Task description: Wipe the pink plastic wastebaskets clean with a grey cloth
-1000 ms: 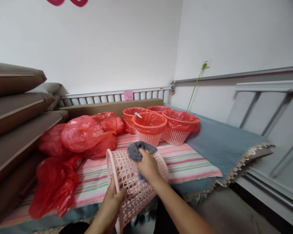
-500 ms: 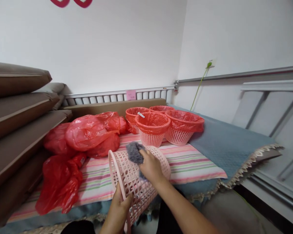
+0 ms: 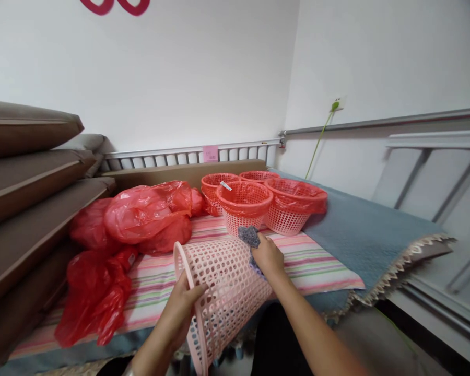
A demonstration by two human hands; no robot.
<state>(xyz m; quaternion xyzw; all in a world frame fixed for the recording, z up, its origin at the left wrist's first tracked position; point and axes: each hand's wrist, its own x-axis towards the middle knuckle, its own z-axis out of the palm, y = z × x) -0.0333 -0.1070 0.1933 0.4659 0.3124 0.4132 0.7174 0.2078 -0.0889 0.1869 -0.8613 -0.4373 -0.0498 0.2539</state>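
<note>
A pink perforated plastic basket (image 3: 227, 282) lies tilted on its side in front of me, its open rim facing left. My left hand (image 3: 182, 305) grips that rim, the thumb outside and the other fingers partly hidden inside. Bunched in my right hand (image 3: 269, 257) is a grey cloth (image 3: 249, 236), pressed against the basket near its bottom end. Just beyond stand several similar baskets lined with red plastic bags, the nearest lined basket (image 3: 243, 222) having a small white label on its rim.
Red plastic bags (image 3: 149, 214) lie heaped on the left of a striped cloth (image 3: 317, 263). Brown cushions (image 3: 35, 193) are stacked at the far left. A blue cover (image 3: 360, 224) spreads to the right, and a white radiator (image 3: 152, 159) runs along the back wall.
My right hand has moved the cloth rightward along the basket toward its bottom end. The basket has turned slightly, with my left hand shifting up and left on its rim.
</note>
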